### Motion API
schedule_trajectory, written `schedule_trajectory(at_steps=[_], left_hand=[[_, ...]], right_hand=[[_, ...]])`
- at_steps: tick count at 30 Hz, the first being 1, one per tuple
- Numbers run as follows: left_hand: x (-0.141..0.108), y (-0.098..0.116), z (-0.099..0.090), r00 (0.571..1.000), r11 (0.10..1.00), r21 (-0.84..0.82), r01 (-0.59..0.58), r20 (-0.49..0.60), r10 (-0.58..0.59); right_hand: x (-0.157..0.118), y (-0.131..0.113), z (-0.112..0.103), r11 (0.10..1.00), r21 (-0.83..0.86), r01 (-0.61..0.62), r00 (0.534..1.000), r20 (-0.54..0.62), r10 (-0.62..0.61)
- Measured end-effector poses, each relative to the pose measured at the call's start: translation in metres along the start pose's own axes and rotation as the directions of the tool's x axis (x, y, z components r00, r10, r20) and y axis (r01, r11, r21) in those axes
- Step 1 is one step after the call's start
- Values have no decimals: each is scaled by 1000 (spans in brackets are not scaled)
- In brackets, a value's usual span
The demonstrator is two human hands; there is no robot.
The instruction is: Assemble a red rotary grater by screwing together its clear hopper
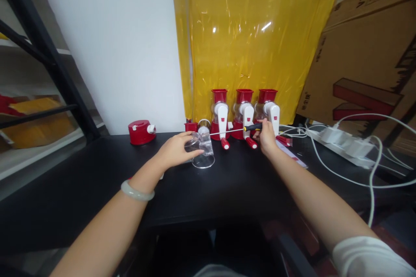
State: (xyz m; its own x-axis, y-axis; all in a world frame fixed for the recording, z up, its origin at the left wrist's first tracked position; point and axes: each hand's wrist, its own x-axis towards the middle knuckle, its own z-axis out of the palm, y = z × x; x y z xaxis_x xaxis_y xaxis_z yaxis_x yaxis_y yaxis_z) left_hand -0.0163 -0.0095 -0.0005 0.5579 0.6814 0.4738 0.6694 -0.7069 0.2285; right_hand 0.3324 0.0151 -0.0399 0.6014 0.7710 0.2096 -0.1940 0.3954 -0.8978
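My left hand (177,149) grips a clear plastic grater housing (204,158) from its left side, just above the black table. In my right hand (267,138) is a screwdriver (251,127) with a black and yellow handle. Its long thin shaft points left, the tip ending close to the clear housing; whether they touch I cannot tell. Behind the housing stand a metal grating drum (204,125) and a small red part (191,127). Three red and white rotary graters (220,114) with cranks line the back, partly behind the screwdriver and my right hand.
A round red base (142,132) with a white knob sits at the back left. On the right lie a white power strip (341,147) with looping cables and a paper sheet (294,155). A large cardboard box (364,52) and yellow plastic curtain (253,39) stand behind.
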Motion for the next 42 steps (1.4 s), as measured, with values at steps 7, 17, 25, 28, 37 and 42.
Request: schedule_trajectory(at_steps=[7, 17, 25, 28, 37, 42], left_hand=[[0, 3, -1, 1000, 1000, 7, 21, 12, -21], [0, 1, 0, 1000, 1000, 8, 12, 4, -12], [0, 3, -1, 1000, 1000, 17, 12, 11, -13], [0, 4, -1, 1000, 1000, 6, 10, 4, -10], [-1, 3, -1, 1000, 1000, 1, 6, -1, -6], [-2, 2, 0, 1000, 1000, 0, 25, 0, -25]], right_hand=[[3, -1, -2, 999, 43, -20, 1000, -6, 20], [3, 0, 0, 1000, 26, 10, 1000, 25, -11], [-1, -4, 0, 994, 63, -88, 996, 18, 87], [0, -6, -1, 993, 85, -76, 997, 27, 74], [-1, -9, 1, 994, 48, -101, 995, 20, 100], [-3, -7, 4, 997, 10, -71, 997, -9, 72]])
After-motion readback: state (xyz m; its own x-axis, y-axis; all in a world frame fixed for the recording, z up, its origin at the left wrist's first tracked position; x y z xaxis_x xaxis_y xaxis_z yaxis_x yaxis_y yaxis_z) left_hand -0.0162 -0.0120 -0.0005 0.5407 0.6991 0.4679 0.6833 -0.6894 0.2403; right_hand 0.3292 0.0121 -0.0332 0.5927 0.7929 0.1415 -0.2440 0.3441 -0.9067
